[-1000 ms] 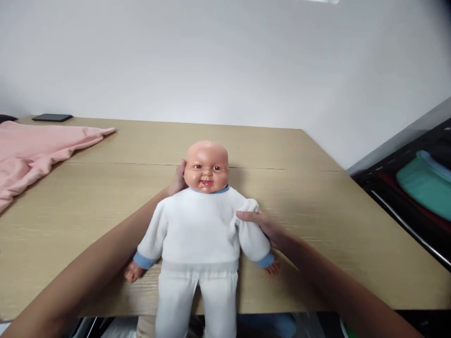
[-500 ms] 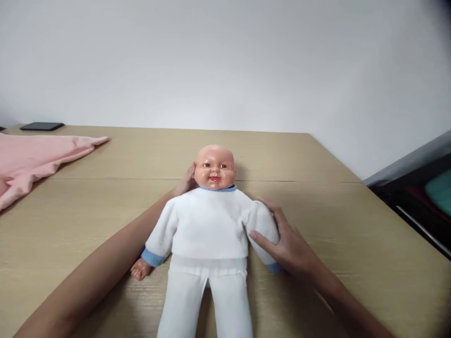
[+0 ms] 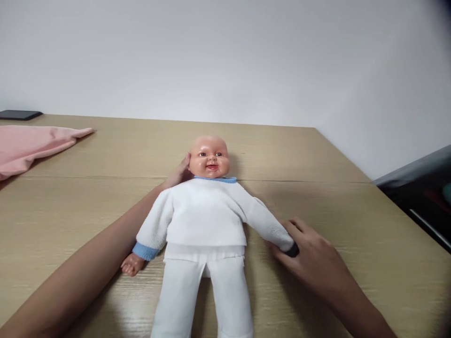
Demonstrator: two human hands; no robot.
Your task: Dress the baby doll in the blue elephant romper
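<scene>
A bald baby doll (image 3: 206,213) lies face up, its head toward the far side, in a fleecy white top with blue trim and white trousers (image 3: 179,295). At the side of its head, my left hand (image 3: 180,171) cups the head and neck, with most of the fingers hidden behind. My right hand (image 3: 312,256) is closed round the cuff end of the doll's sleeve (image 3: 266,220) on the right, thumb below and fingers above. The doll's hand on that side is hidden; its other hand (image 3: 132,265) shows beyond a blue cuff.
The doll rests on a wooden table (image 3: 116,211) with a seam running across it. A pink cloth (image 3: 33,143) lies at the left, and a dark flat phone-like object (image 3: 19,114) sits behind it. Black items (image 3: 419,197) stand beyond the right edge; a pale wall rises behind.
My right hand has slid from the doll's upper sleeve down to the cuff, and that arm now stretches outward. My left hand stays by the head. The view has shifted slightly.
</scene>
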